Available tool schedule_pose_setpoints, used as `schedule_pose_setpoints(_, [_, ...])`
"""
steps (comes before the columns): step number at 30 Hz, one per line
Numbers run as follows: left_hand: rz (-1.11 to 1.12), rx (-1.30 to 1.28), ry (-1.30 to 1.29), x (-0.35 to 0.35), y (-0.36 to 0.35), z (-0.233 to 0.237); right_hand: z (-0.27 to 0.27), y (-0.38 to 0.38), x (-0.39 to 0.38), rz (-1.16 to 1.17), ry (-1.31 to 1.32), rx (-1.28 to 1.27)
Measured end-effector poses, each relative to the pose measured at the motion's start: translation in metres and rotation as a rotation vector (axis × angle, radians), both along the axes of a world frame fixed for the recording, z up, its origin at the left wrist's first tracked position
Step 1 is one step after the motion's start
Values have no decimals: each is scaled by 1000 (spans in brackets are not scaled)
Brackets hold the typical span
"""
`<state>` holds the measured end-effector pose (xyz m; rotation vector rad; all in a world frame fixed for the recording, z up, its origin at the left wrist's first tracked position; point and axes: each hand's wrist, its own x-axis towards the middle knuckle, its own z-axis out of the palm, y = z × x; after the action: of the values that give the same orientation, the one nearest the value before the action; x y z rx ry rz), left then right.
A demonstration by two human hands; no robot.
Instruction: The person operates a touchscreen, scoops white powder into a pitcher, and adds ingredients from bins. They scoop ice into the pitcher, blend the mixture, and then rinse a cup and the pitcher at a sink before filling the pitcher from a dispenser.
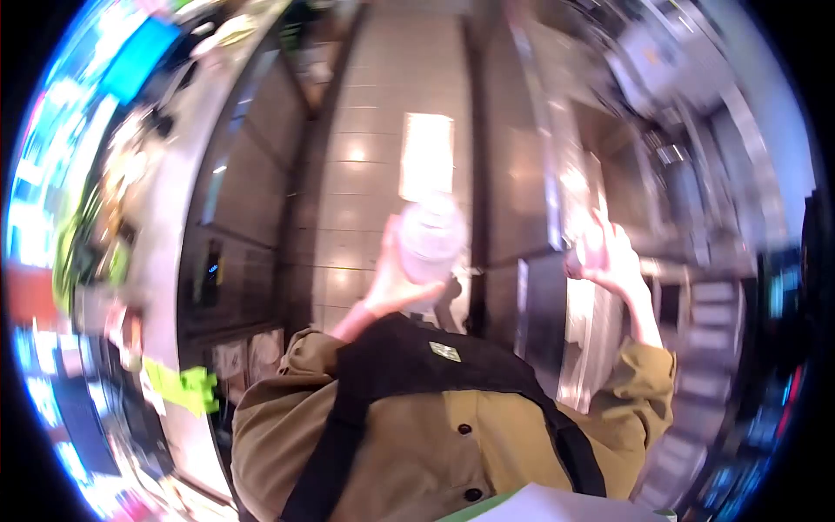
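Note:
My left hand point(393, 277) is wrapped round a pale, whitish cup or container point(431, 237) in front of my chest, above the floor. My right hand point(609, 259) is out to the right over the steel counter point(584, 335), its fingers curled near a small rounded thing that motion blur makes hard to read. Whether that thing is held cannot be made out. A white sheet or lid with a green edge point(557, 505) shows at the bottom, close to my body.
A tiled floor aisle point(357, 187) runs ahead between two counters. The left counter point(178, 226) carries blurred items and a bright green piece point(187, 389). Steel equipment point(674, 152) stands at the upper right, with stacked pale trays or shelves point(709, 339) below.

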<state>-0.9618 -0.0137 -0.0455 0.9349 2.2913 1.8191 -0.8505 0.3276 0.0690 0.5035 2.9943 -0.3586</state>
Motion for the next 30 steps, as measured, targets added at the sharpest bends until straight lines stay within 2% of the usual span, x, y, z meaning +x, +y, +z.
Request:
schedule_pose_setpoints(2, [40,29,-170,-18,-43,4,8,-35,-73,158,-2,36])
schedule_pose_setpoints(3, [62,74,-224,-28,-63,8,21,-65,-114,187,-23,-39])
schedule_pose_setpoints(4, [105,75,-228,-39,-82,10,23,-82,-157,319,-3,-8])
schedule_pose_setpoints(6, [165,66,-236,-64,-122,15,37,-134,-251,534,80,-119])
schedule_pose_setpoints(10, [446,59,-164,-103,-174,7,27,-246,-436,796,206,-81])
schedule_pose_setpoints(11, [508,99,-145,-113,-184,-7,35,-285,-472,844,167,-89])
schedule_pose_setpoints(12, [512,246,-119,-129,-190,-9,42,-322,-510,889,128,-96])
schedule_pose_setpoints(14, [694,259,-120,-160,-203,-15,-1,-375,-617,1141,336,-107])
schedule_pose_setpoints(16, [844,242,-146,-198,-212,-19,-29,-444,-703,1325,417,-66])
schedule_pose_setpoints(20, [1121,178,-178,-274,-222,-21,-30,-558,-774,1411,247,32])
schedule_pose_setpoints(21, [1173,162,-183,-293,-224,-22,-28,-580,-789,1502,172,18])
schedule_pose_setpoints(24, [1239,151,-226,-332,-226,-13,-53,-638,-835,1687,186,-109])
schedule_pose_setpoints(25, [1259,121,-222,-343,-227,-11,-56,-655,-845,1677,77,18])
schedule_pose_setpoints(28, [1274,68,-206,-363,-226,-10,-72,-687,-867,1693,-31,28])
schedule_pose_setpoints(30, [1247,93,-183,-378,-227,-8,-63,-688,-865,1667,15,109])
